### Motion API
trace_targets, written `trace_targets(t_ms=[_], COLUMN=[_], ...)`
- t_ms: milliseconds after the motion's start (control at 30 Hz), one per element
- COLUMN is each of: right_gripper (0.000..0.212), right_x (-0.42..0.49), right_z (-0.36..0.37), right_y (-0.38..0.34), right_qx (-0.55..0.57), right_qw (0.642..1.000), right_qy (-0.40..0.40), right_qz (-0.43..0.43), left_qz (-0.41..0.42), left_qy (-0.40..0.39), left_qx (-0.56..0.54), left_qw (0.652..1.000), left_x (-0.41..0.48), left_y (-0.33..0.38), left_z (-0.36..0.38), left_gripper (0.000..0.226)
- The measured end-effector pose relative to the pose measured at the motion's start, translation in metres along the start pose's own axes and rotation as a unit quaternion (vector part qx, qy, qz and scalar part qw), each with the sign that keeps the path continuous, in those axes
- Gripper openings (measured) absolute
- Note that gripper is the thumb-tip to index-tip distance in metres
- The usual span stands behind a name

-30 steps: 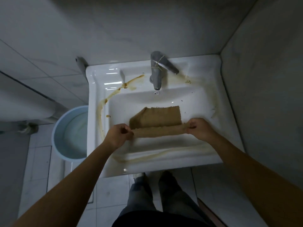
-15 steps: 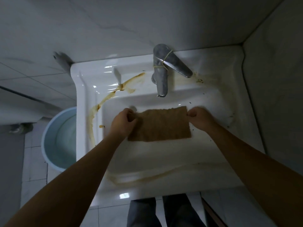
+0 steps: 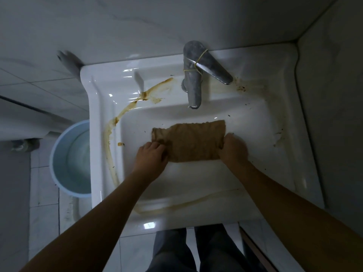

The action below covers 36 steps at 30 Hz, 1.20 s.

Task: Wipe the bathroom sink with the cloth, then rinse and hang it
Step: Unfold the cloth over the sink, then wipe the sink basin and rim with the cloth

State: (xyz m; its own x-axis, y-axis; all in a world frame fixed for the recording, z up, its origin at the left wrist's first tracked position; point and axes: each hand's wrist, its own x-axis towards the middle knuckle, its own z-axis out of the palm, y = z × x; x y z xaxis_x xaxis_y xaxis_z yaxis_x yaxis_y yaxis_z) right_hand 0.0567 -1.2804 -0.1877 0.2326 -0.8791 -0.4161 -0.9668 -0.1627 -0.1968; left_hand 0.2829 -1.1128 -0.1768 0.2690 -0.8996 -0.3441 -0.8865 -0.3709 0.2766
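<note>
A brown cloth (image 3: 193, 141) is stretched flat over the basin of a white sink (image 3: 255, 195), just below the spout of a metal tap (image 3: 193, 83). My left hand (image 3: 152, 160) grips the cloth's left near corner. My right hand (image 3: 233, 149) grips its right edge. Brown streaks (image 3: 127, 110) run along the sink's left rim, the back ledge and the front rim. Dark specks lie on the right side of the basin. No water runs from the tap.
A pale blue bucket (image 3: 59, 160) holding water stands on the tiled floor left of the sink. Tiled walls close in behind and on the right. My legs (image 3: 196, 250) are below the sink's front edge.
The cloth was a folded strip held near the front of the basin. It now lies spread flat nearer the tap, and both hands have shifted with it.
</note>
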Motion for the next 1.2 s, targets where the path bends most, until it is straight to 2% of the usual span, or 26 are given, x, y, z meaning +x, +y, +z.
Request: trace_targets(t_ms=[100,200,267,333,400,467,567,733,900,1100,1200], right_gripper=[0.009,0.022,0.016,0.001,0.015,0.017,0.016,0.031,0.029,0.032,0.04], right_x=[-0.001,-0.004,-0.007,-0.012,-0.021,-0.031,-0.044,-0.055,-0.041,-0.023,-0.019], right_z=[-0.005,-0.017,-0.026,-0.036,-0.044,-0.048,-0.038,0.0,0.028,0.045,0.041], right_y=[0.002,0.007,0.004,-0.009,-0.033,-0.061,-0.105,-0.142,-0.12,-0.125,-0.136], right_qx=[0.003,0.076,0.17,0.278,0.353,0.397,0.399,0.31,0.169,0.212,0.287], right_qw=[0.999,0.996,0.983,0.955,0.93,0.913,0.905,0.912,0.974,0.966,0.935], right_qy=[-0.016,-0.037,-0.072,-0.102,-0.102,-0.095,-0.118,-0.232,-0.152,-0.141,-0.19], right_qz=[-0.032,-0.036,-0.001,0.012,-0.001,-0.029,-0.085,-0.135,-0.024,0.043,0.087], left_qz=[0.002,-0.008,-0.021,-0.028,-0.03,-0.038,-0.065,-0.085,-0.095,-0.081,-0.075], left_qy=[-0.009,-0.028,-0.026,0.001,0.052,0.107,0.155,0.185,0.182,0.196,0.204], left_qx=[-0.001,-0.045,-0.065,-0.062,-0.067,-0.074,-0.059,-0.03,-0.032,-0.024,-0.024], left_qw=[1.0,0.999,0.997,0.998,0.996,0.991,0.984,0.979,0.978,0.977,0.976], left_x=[-0.001,-0.006,-0.012,-0.02,-0.032,-0.048,-0.076,-0.116,-0.137,-0.141,-0.142], left_y=[0.004,0.006,0.007,0.008,0.007,0.001,-0.015,-0.054,-0.078,-0.082,-0.081], left_z=[-0.005,-0.012,-0.02,-0.033,-0.05,-0.068,-0.087,-0.088,-0.075,-0.054,-0.05], left_gripper=[0.029,0.027,0.021,0.018,0.022,0.028,0.027,0.029,0.037,0.04,0.041])
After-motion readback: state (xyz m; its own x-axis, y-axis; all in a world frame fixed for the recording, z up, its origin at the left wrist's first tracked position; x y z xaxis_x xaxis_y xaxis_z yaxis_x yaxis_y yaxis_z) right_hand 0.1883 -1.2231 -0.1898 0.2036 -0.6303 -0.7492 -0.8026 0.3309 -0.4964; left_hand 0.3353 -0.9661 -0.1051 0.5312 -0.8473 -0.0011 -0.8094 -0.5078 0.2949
